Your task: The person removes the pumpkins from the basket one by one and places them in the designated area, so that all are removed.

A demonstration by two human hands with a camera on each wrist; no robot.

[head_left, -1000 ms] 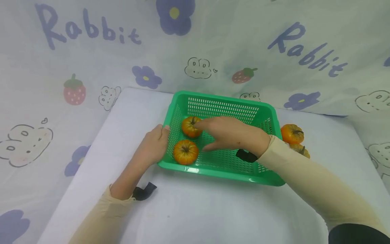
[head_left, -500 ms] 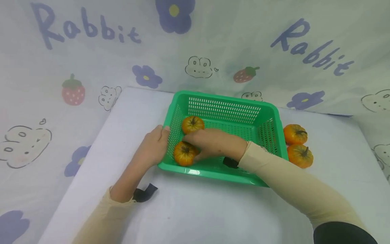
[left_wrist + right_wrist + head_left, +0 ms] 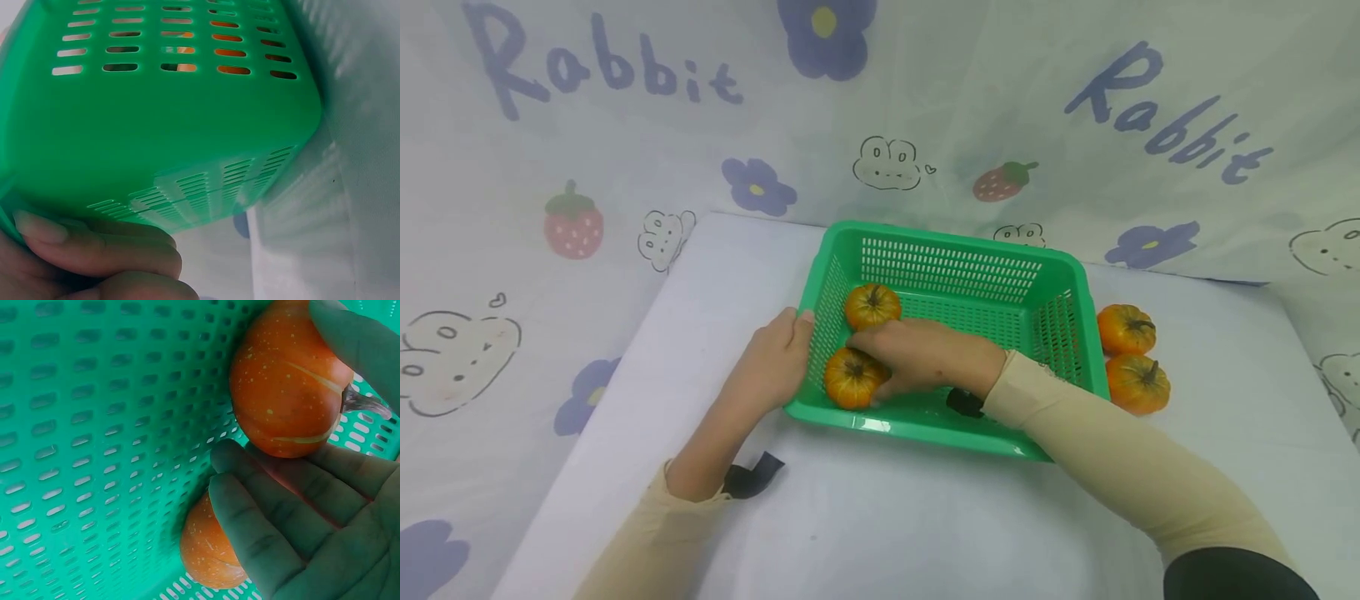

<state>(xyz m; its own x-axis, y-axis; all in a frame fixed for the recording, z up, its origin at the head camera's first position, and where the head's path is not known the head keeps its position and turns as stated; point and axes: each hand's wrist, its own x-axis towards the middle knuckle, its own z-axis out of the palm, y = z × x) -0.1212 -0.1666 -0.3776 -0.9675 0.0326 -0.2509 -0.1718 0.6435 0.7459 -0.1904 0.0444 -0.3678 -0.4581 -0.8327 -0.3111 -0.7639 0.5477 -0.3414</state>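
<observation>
A green plastic basket (image 3: 951, 432) stands on the white table. My left hand (image 3: 769, 363) grips its left rim, thumb on top; the left wrist view shows curled fingers (image 3: 131, 256) against the outer wall. Inside, two small orange pumpkins sit at the left end. My right hand (image 3: 925, 354) reaches in and holds the front pumpkin (image 3: 850, 382) between thumb and fingers. In the right wrist view the thumb touches one side of this pumpkin (image 3: 281, 381) and the fingers lie along the other. Just behind it, the back pumpkin (image 3: 872, 305) is close to the fingers.
Outside the basket's right wall, two more pumpkins rest on the table (image 3: 925, 533): a rear one (image 3: 1126, 329) and a front one (image 3: 1138, 384). A printed cloth (image 3: 925, 83) hangs behind the table. My right forearm crosses over the basket's front right corner.
My right hand has come down from above the back pumpkin, toward the front left, and taken hold of the front pumpkin. The left hand has stayed on the rim.
</observation>
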